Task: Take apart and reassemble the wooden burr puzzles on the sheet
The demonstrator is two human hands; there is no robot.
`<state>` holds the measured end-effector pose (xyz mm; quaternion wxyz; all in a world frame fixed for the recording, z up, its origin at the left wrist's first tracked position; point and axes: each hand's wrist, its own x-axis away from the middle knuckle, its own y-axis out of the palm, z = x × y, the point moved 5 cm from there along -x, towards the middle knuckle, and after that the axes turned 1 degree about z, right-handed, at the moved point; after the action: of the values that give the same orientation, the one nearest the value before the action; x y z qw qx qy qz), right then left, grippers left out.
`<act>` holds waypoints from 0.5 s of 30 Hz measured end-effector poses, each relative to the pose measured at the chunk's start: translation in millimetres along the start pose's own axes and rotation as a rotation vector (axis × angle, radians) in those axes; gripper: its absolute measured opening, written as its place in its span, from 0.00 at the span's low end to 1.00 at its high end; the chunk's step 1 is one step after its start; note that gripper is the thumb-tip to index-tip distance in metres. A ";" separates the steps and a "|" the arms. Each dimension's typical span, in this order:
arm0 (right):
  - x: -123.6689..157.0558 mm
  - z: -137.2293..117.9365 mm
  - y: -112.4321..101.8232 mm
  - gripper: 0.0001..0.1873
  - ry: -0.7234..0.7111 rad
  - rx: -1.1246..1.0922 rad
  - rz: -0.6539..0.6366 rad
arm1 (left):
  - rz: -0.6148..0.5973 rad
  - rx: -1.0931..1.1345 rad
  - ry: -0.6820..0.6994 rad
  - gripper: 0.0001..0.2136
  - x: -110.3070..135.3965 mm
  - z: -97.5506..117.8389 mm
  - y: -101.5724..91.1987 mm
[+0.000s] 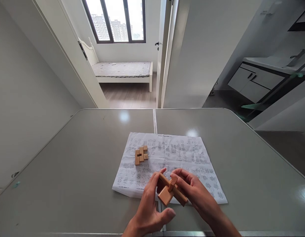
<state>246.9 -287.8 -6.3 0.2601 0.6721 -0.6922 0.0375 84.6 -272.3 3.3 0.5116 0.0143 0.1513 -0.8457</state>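
Between my two hands is a wooden puzzle [166,195] made of interlocking blocks, raised over the near edge of a printed sheet [192,149]. My left hand [150,200] holds its left side, with the fingers behind the wood and the thumb stretched out below it. My right hand [192,187] closes its fingertips on the upper right part, near a short rounded peg [172,183] that sticks up. A second group of wooden blocks [141,155] lies on the left part of the sheet, apart from both hands.
The creased sheet, covered in small line diagrams, lies across the seam of a grey table [68,171]. Past the far edge, a doorway with an open door [163,59] shows a bed [123,69]. At the right stands a white cabinet [256,79].
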 end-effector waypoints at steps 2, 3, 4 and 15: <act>-0.3 -0.5 1.6 0.24 -0.003 0.015 -0.015 | 0.024 -0.047 -0.061 0.37 -1.0 -3.2 -0.8; 0.1 0.0 2.1 0.24 0.006 0.015 -0.023 | 0.030 -0.067 -0.079 0.34 -1.3 -4.6 -1.0; 0.6 0.7 2.5 0.24 0.020 0.013 -0.031 | 0.030 -0.082 -0.086 0.32 -1.5 -5.7 -1.0; -17.0 -2.7 -39.4 0.27 -0.045 -0.145 0.169 | -0.016 -0.139 -0.097 0.33 7.6 -21.1 7.0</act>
<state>284.5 -274.9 -22.7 0.2884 0.5914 -0.7530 -0.0060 84.3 -276.1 -19.8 0.5113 -0.0633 0.1850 -0.8369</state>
